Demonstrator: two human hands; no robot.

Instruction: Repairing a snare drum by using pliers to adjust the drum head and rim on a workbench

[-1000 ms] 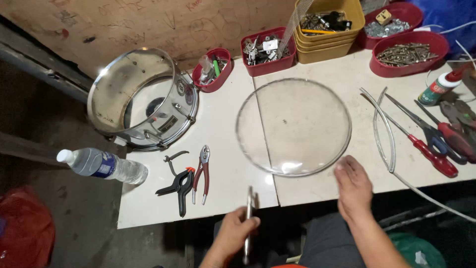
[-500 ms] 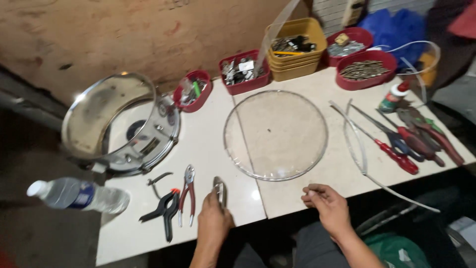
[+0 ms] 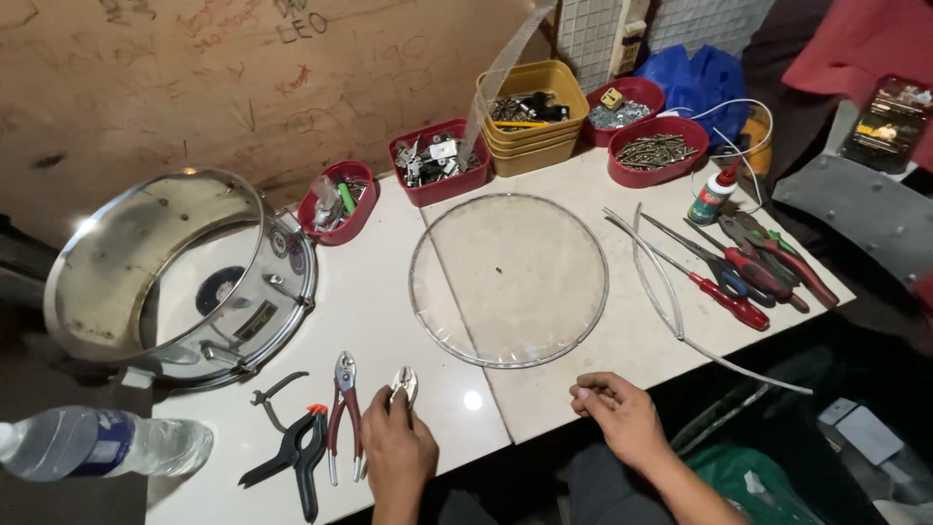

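Head view: left hand [image 3: 397, 449] grips small silver metal pliers [image 3: 403, 382] on the near white counter [image 3: 379, 292]; right hand [image 3: 622, 418], loosely curled and empty, rests just near of the clear round drumhead [image 3: 508, 280].

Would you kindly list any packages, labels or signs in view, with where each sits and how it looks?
Water bottle: lying at the table's near left corner, clear plastic with a blue label band.
Glue bottle: upright at the right, white with a red cap and a green-red label.
Drum badge: small dark plate on the chrome drum shell.
Handwriting: scrawled on the brown board behind.
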